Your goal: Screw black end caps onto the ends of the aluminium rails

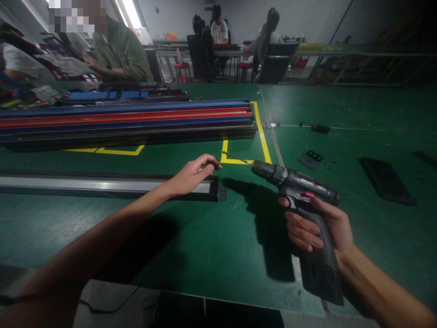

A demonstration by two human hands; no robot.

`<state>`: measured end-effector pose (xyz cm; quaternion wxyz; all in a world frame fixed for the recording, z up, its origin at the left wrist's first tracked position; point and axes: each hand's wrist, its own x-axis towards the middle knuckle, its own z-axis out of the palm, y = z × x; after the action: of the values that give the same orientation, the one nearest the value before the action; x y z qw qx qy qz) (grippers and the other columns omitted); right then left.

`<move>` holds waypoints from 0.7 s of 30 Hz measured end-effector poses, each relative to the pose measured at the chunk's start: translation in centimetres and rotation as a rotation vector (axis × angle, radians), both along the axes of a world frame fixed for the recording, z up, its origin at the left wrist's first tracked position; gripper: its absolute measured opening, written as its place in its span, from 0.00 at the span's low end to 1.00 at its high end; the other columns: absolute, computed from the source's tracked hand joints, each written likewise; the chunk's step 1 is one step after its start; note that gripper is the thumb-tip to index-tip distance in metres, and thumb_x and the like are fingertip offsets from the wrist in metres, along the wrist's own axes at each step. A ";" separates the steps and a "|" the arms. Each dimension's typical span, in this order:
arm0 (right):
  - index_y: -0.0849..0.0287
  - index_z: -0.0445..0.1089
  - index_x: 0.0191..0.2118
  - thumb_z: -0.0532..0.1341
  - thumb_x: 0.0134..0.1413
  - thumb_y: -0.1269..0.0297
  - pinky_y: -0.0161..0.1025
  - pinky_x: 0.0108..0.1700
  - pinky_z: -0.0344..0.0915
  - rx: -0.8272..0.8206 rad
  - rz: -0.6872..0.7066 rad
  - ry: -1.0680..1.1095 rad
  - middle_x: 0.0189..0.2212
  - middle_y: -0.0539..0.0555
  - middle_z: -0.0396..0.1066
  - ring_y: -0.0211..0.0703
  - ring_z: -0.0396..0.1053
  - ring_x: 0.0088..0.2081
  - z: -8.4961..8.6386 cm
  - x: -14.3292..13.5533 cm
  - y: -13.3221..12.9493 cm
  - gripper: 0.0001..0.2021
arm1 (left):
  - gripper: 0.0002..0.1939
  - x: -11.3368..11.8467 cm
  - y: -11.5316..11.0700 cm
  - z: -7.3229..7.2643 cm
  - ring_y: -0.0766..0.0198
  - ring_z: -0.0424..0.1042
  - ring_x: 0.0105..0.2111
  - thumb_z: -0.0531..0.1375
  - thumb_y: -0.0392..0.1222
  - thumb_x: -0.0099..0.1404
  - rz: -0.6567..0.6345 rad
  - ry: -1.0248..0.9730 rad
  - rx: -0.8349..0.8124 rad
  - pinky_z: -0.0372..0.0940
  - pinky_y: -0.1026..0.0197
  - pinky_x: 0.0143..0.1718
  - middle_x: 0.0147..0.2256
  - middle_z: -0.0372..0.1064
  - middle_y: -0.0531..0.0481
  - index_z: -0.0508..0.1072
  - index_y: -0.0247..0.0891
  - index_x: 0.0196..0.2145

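My right hand (316, 228) is wrapped around the handle of a black cordless drill (300, 182) with a red switch. Its long thin bit (237, 157) points left, the tip just above and beyond my left fingertips. My left hand (196, 175) hovers over the right end of a long dark bar with a silver-white strip (112, 184). The left fingers curl toward the thumb, and whatever is between them, if anything, is too small to make out. A black end piece with small holes (221, 189) caps the bar near that hand.
A stack of long blue, red and black profiles (136, 120) lies behind the bar, on the green table (211, 255) marked with yellow tape (263, 141). To the right are a small black plate (310, 159) and a dark flat pad (385, 180). Several people sit or stand beyond.
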<state>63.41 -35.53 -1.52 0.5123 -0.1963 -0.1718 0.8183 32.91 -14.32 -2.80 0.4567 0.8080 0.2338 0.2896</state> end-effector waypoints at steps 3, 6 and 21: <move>0.65 0.73 0.50 0.58 0.67 0.57 0.31 0.25 0.69 0.003 -0.030 -0.038 0.19 0.40 0.52 0.31 0.43 0.16 0.3 0.1 0.1 0.16 | 0.13 -0.1 0.0 0.7 0.58 0.73 0.53 0.55 0.46 0.77 -0.109 0.095 0.148 0.66 0.51 0.58 0.51 0.75 0.44 0.77 0.40 0.51; 0.64 0.73 0.49 0.61 0.62 0.63 0.32 0.25 0.69 0.011 -0.079 -0.110 0.20 0.41 0.52 0.31 0.45 0.17 0.9 0.4 0.0 0.14 | 0.14 -0.1 -0.1 1.2 0.57 0.73 0.55 0.55 0.42 0.76 -0.217 0.130 0.235 0.65 0.50 0.60 0.53 0.76 0.44 0.80 0.42 0.49; 0.60 0.77 0.51 0.68 0.51 0.66 0.36 0.20 0.64 -0.036 0.030 -0.465 0.19 0.44 0.56 0.35 0.56 0.15 0.0 8.2 -2.0 0.19 | 0.12 0.1 -0.3 1.2 0.55 0.76 0.53 0.61 0.35 0.68 -0.221 0.202 0.289 0.67 0.50 0.57 0.53 0.77 0.43 0.81 0.42 0.46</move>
<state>71.59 -37.53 -1.51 0.4430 -0.3861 -0.2736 0.7615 33.01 -14.59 -1.61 0.3393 0.9107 0.1444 0.1860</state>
